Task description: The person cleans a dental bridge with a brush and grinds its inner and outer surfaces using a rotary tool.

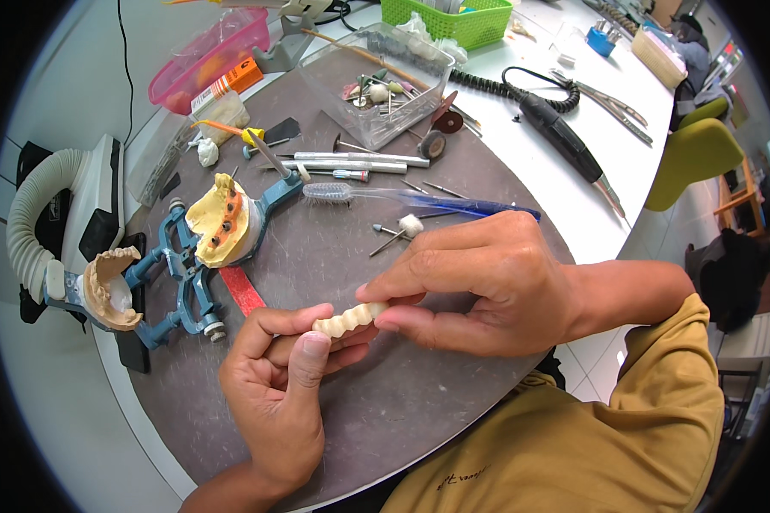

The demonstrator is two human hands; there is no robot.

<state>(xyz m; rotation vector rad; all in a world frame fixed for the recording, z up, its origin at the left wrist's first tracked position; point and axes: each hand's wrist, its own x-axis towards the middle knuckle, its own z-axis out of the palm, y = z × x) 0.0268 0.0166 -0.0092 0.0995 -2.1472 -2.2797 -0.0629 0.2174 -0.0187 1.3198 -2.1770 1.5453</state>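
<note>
A cream-coloured dental bridge (348, 321), a short row of joined teeth, is held between my two hands above the grey mat. My left hand (284, 372) pinches its left end between thumb and fingers. At the other end, my right hand (479, 286) grips it with thumb and fingertips. To the left stands a blue articulator (180, 244), opened out. One side bears a yellow dental model (222, 218) with an orange-pink gum strip and several dark holes; the other carries a beige plaster model (111, 291).
Beyond my hands lie a toothbrush (385, 197), metal instruments (342, 164) and a clear box (381, 94) of small burs. A black handpiece (565, 137) rests on the white table at right. A ribbed hose (38, 201) stands at far left, near a red strip (242, 289).
</note>
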